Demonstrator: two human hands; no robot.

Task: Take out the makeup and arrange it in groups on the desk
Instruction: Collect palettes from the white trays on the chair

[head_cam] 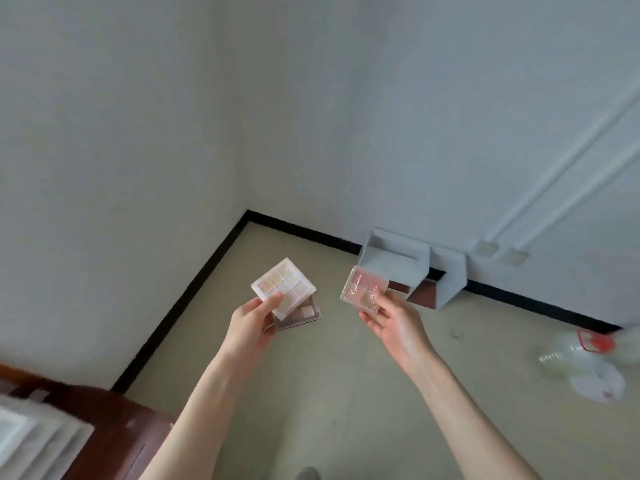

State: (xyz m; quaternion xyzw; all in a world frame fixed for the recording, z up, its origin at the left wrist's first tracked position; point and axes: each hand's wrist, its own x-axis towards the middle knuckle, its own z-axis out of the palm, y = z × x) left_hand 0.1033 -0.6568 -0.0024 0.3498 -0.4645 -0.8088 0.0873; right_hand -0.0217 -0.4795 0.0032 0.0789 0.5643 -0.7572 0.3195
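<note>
Now our left hand (254, 318) pinches two stacked palettes (284, 289) mid-frame, the top one clear with pale squares. Our right hand (393, 322) grips a pink palette (362, 292) by its corner.

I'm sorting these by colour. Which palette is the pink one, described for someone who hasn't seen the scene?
Start at the white wall shelf above the floor. Just in front of it, the right hand pinches a clear-lidded pink palette. Unlike the two pale and brownish palettes stacked in the left hand, it has rosy pans and script lettering.
</note>
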